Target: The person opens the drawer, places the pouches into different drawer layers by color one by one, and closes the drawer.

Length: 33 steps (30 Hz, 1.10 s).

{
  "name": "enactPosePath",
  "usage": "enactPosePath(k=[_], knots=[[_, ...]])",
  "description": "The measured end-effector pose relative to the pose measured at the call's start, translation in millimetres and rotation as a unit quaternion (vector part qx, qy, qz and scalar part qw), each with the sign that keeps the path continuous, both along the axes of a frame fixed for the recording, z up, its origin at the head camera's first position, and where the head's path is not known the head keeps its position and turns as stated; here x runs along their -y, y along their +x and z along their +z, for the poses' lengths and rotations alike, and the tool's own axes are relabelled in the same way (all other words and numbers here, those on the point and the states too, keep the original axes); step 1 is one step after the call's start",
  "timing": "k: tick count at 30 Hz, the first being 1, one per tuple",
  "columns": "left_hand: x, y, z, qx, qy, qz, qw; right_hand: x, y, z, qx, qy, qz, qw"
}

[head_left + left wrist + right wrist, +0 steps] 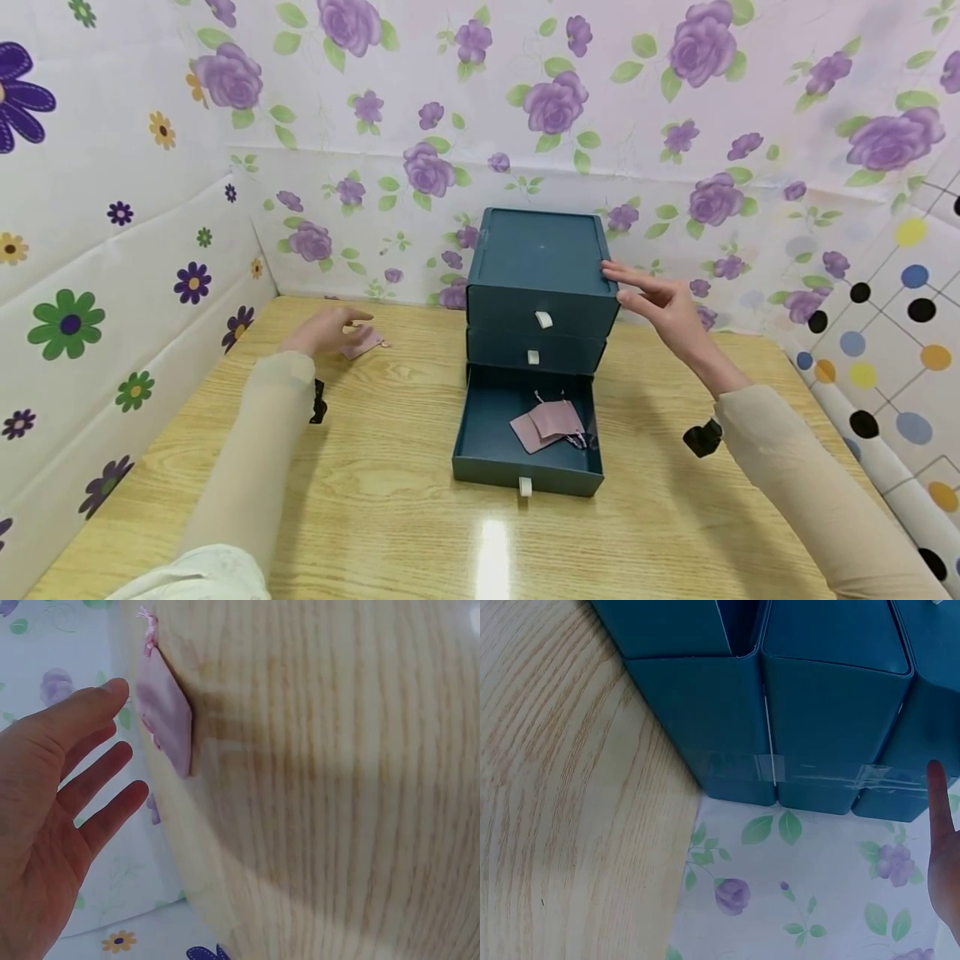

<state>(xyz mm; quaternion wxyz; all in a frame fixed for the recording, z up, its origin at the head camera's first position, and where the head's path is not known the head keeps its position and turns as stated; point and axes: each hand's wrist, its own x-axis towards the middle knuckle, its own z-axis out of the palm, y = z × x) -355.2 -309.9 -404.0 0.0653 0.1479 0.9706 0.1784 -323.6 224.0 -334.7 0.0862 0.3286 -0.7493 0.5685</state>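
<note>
A small pink drawstring pouch (362, 342) lies on the table at the back left. My left hand (330, 329) hovers beside it; in the left wrist view the fingers are spread, a little apart from the pouch (163, 709). A dark blue three-drawer box (543, 250) stands at the back, its bottom drawer (491, 472) pulled out. Inside that drawer are pink pouches (557, 418), overlapping, with cords at the right. My right hand (663, 304) rests its straight fingertips against the box's upper right side; only part of this hand (946, 862) shows in the right wrist view.
The upper two drawers are closed, each with a white pull tab (543, 319). Clear tape (817, 776) runs across the box's side near its back. Flowered cloth (360, 208) hangs behind the wooden table (375, 500), with patterned cloth on both sides.
</note>
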Motion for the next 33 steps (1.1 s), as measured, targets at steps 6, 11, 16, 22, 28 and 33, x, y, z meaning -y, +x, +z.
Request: enactPosePath(k=[6, 11, 16, 22, 28, 33], knots=[[-0.7, -0.7, -5.6, 0.025, -0.002, 0.01, 0.9996, 0.5, -1.1, -0.6, 0.002, 0.01, -0.007, 0.9999], [-2.4, -2.0, -7.0, 0.054, -0.003, 0.016, 0.9984, 1.1, -1.1, -0.4, 0.006, 0.011, -0.007, 0.9999], [-2.0, -5.0, -8.7, 0.051, -0.018, 0.01, 0.9985, 1.1, -1.2, -0.1, 0.009, 0.011, -0.011, 0.9998], [-0.8, -5.9, -8.9, 0.049, -0.031, -0.001, 0.9983, 1.8, -0.8, 1.5, 0.008, 0.011, -0.011, 0.9998], [-2.7, -4.4, -9.1, 0.053, -0.041, -0.006, 0.9977, 1.0, 0.6, 1.4, 0.008, 0.011, -0.015, 0.9998], [-5.0, -4.3, -9.7, 0.051, -0.034, -0.002, 0.9981, -0.7, 0.9, 1.0, 0.005, 0.004, -0.014, 0.9999]])
